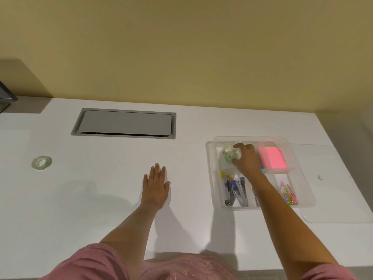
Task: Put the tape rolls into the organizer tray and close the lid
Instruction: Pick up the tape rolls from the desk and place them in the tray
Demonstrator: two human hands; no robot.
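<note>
A clear organizer tray point(304, 190) stands on the white desk at the right, its top uncovered. My right hand point(245, 158) reaches into its far left compartment and grips a clear tape roll point(232, 154) there. Another clear tape roll point(41, 162) lies flat on the desk far to the left. The clear lid point(331, 199) lies flat on the desk to the right of the tray, partly under it. My left hand point(155, 187) rests flat on the desk, palm down, fingers apart, holding nothing.
The tray also holds a pink sticky-note pad point(272, 158), blue staplers point(236, 190) and coloured paper clips point(288, 194). A grey cable hatch point(125, 124) is set into the desk at the back. A dark object point(6, 93) sits at the far left edge.
</note>
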